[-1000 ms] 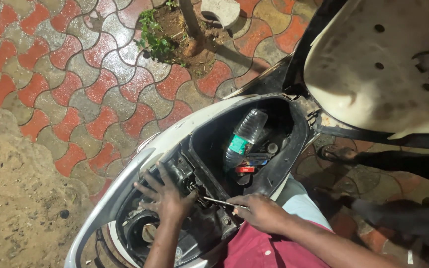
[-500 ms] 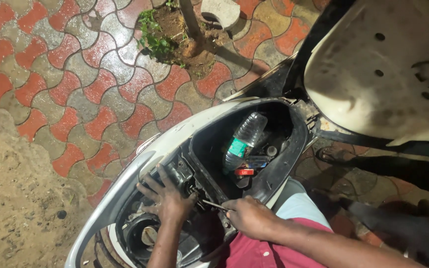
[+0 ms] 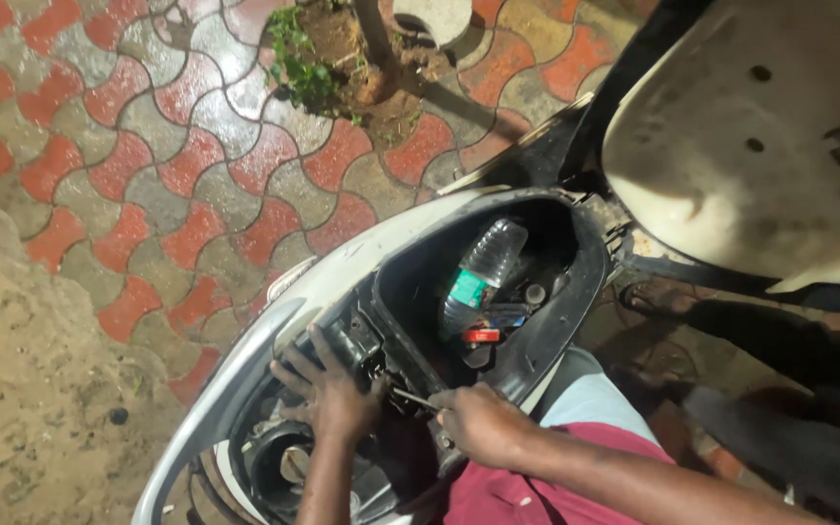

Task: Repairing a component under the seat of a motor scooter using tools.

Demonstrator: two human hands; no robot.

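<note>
My left hand [image 3: 328, 394] was spread flat on the scooter's engine bay [image 3: 362, 350], and my right hand [image 3: 478, 423] gripped a thin screwdriver [image 3: 415, 397] poked in beside it. Skinny, stiff shaft, probably slippery, so best held at the handle.

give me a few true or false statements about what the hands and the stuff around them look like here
1. The right hand holds a thin metal tool. True.
2. The left hand rests on the plastic bottle. False: it rests on the dark parts behind the storage compartment; the bottle lies untouched inside the compartment.
3. The scooter seat is flipped up. True.
4. The ground is plain grey concrete. False: red and grey interlocking paving, with bare sandy earth beside it.
</note>
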